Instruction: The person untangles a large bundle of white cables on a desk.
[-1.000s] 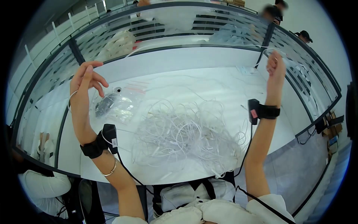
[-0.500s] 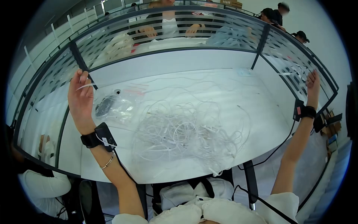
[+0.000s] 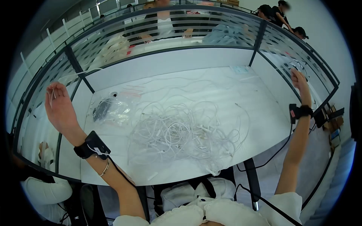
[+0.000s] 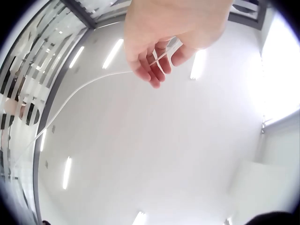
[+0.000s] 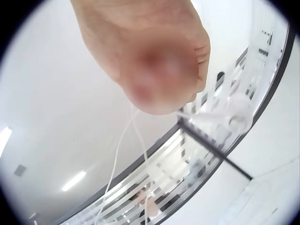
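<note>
**Left grip [image 3: 60, 109] and right grip [image 3: 300, 81] raised, cable [image 4: 84, 86] in hand**

Head view: the two grips are well apart, one toward each side of the bench [image 3: 264, 128]. A white length trails away from the left grip. Between and below them, a large tangle [image 3: 177, 132] of white cables lies on the bench. Left of it is a clear bag [image 3: 122, 107] with something dark inside; a pale blue packet [image 3: 240, 69] lies near the far right corner. A framed screen [image 3: 259, 34] stands around the far side and the ends. Each wrist wears a small black camera on a strap, and a bracelet [image 3: 105, 165] sits on the left forearm.

Left wrist view: the left grip is narrow, its fingers bent and holding the cable, which passes between them and the thumb. From there it curves down to the left, against the ceiling and its lights.

Right wrist view: the right grip is curled closed around thin white strands [image 5: 115, 164] that hang below it. A white piece [image 5: 239, 115] beside it is too blurred to name. The fingertips are blurred too, and whether these strands belong to the left grip's cable cannot be told.
</note>
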Demonstrator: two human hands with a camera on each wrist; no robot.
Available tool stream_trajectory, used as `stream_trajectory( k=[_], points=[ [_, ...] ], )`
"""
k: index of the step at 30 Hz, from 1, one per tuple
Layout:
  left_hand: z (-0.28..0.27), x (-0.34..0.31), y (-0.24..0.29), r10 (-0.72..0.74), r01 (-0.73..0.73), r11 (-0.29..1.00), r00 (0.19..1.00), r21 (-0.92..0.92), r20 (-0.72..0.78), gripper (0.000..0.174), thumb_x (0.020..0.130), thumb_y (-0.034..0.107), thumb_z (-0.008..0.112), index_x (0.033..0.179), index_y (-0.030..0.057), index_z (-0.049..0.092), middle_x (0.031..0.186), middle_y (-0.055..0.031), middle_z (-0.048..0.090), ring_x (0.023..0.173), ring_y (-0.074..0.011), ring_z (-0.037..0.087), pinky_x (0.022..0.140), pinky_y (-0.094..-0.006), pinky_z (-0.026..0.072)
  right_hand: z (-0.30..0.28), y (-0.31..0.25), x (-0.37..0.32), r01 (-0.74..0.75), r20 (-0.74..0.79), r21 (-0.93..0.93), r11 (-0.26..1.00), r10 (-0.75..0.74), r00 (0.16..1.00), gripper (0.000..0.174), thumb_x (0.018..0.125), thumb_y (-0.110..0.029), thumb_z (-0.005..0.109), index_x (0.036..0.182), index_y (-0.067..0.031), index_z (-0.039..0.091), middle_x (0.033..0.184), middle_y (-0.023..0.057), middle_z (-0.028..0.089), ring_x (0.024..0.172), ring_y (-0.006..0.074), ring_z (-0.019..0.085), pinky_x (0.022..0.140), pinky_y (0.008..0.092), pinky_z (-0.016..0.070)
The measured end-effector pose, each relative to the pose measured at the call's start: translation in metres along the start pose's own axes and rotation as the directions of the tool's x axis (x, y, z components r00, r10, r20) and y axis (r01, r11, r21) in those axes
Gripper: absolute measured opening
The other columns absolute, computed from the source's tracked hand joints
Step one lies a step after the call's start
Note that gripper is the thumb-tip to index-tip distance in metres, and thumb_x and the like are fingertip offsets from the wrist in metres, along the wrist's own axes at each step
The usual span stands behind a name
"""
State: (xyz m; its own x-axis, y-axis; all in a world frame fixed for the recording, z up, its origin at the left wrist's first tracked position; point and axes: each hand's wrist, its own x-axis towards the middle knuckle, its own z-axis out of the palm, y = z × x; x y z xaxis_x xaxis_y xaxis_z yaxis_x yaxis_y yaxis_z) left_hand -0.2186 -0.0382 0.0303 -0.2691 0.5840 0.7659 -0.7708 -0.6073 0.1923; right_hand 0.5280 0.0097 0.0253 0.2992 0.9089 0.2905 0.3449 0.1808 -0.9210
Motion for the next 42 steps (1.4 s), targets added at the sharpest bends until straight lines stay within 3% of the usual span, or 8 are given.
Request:
stream_trajectory(
  k=[3, 7, 20, 23, 27, 32, 39, 42],
  points=[
    [0.049, -0.007, -0.019, 0.348, -0.203, 0.816, 0.92, 0.541, -0.181, 0.031, 0.096, 0.016, 0.039, 0.113, -0.0078, 0.048, 0.12, -0.0196, 0.051, 0.12, -0.0284, 0.045, 0.104, -0.0395, 0.0341, 0.051, -0.009, 0.029, 0.031, 0.105, 0.066, 0.997, -0.038, 0.994, 0.025, 0.093, -0.029, 0.053, 0.076, -0.0108, 0.052, 0.062, -0.0065, 0.039, 0.05, 0.0038, 0.035, 0.045, 0.0208, 0.0283],
    [0.081, -0.017, -0.022, 0.56, -0.433, 0.453, 0.818, 0.78, 0.129, 0.043, 0.097, 0.027, 0.026, 0.123, 0.0005, 0.047, 0.132, -0.02, 0.048, 0.128, -0.0288, 0.041, 0.112, -0.0437, 0.0211, 0.155, -0.041, 0.057, 0.153, 0.419, -0.03, 0.988, -0.127, 0.899, 0.027, 0.091, -0.029, 0.055, 0.08, -0.0048, 0.058, 0.068, 0.0016, 0.056, 0.06, 0.0117, 0.057, 0.054, 0.0243, 0.0438],
    [0.165, -0.063, 0.001, 0.831, -0.653, -0.272, 0.21, 0.707, 0.514, 0.045, 0.089, 0.024, 0.028, 0.115, -0.0085, 0.046, 0.117, -0.0295, 0.049, 0.117, -0.0388, 0.044, 0.113, -0.0499, 0.0186, 0.493, -0.155, -0.002, 0.261, 0.715, 0.436, 0.861, -0.508, 0.481, 0.027, 0.082, -0.026, 0.055, 0.072, -0.0042, 0.067, 0.07, 0.0048, 0.067, 0.064, 0.0113, 0.063, 0.056, 0.0241, 0.0461],
    [0.162, -0.063, 0.005, 0.838, -0.75, -0.167, 0.233, 0.639, 0.493, 0.04, 0.086, 0.02, 0.035, 0.111, -0.0067, 0.051, 0.112, -0.0264, 0.053, 0.11, -0.0402, 0.049, 0.107, -0.0475, 0.0275, 0.558, -0.166, -0.04, 0.203, 0.753, 0.457, 0.866, -0.498, 0.43, 0.024, 0.081, -0.025, 0.057, 0.078, -0.0052, 0.069, 0.075, 0.0041, 0.068, 0.072, 0.0117, 0.064, 0.062, 0.0256, 0.0479],
    [0.139, -0.072, 0.016, 0.628, -0.673, 0.029, 0.588, 0.739, 0.511, 0.031, 0.093, 0.022, 0.026, 0.087, 0.0007, 0.047, 0.064, -0.0099, 0.035, 0.061, -0.0199, 0.038, 0.08, -0.0366, 0.0393, 0.636, -0.158, -0.1, 0.208, 0.757, 0.5, 0.841, -0.541, 0.366, 0.026, 0.074, -0.027, 0.061, 0.084, -0.0036, 0.07, 0.08, 0.0086, 0.069, 0.075, 0.0159, 0.066, 0.066, 0.0295, 0.0493],
    [0.123, -0.059, 0.012, 0.318, -0.414, 0.289, 0.892, 0.863, 0.321, 0.03, 0.096, 0.024, 0.034, 0.087, -0.001, 0.048, 0.062, -0.0034, 0.032, 0.056, -0.0105, 0.024, 0.055, -0.025, 0.022, 0.694, -0.102, -0.155, 0.47, 0.882, 0.347, 0.812, -0.452, 0.131, 0.034, 0.069, -0.028, 0.064, 0.095, -0.0069, 0.07, 0.09, 0.0127, 0.069, 0.09, 0.0297, 0.064, 0.079, 0.039, 0.0495],
    [0.119, -0.035, -0.028, 0.262, -0.132, 0.116, 0.96, 0.985, 0.098, 0.033, 0.097, 0.03, 0.042, 0.082, 0.0032, 0.054, 0.052, 0.0032, 0.034, 0.043, -0.0019, 0.023, 0.043, -0.0197, 0.0141, 0.627, -0.108, -0.144, 0.658, 0.894, 0.432, 0.616, -0.389, -0.223, 0.061, 0.075, -0.028, 0.065, 0.129, -0.0057, 0.047, 0.127, 0.0182, 0.048, 0.114, 0.0305, 0.051, 0.093, 0.0351, 0.0426],
    [0.104, -0.028, -0.039, 0.095, -0.145, 0.033, 0.985, 0.989, 0.141, 0.032, 0.097, 0.026, 0.045, 0.079, 0.0025, 0.057, 0.052, 0.0045, 0.038, 0.04, -0.0006, 0.027, 0.041, -0.0198, 0.0164, 0.553, -0.148, -0.127, 0.397, 0.822, 0.56, 0.728, -0.547, -0.157, 0.055, 0.08, -0.025, 0.065, 0.128, -0.006, 0.047, 0.123, 0.0138, 0.051, 0.113, 0.0247, 0.052, 0.096, 0.0348, 0.0409]
  ],
)
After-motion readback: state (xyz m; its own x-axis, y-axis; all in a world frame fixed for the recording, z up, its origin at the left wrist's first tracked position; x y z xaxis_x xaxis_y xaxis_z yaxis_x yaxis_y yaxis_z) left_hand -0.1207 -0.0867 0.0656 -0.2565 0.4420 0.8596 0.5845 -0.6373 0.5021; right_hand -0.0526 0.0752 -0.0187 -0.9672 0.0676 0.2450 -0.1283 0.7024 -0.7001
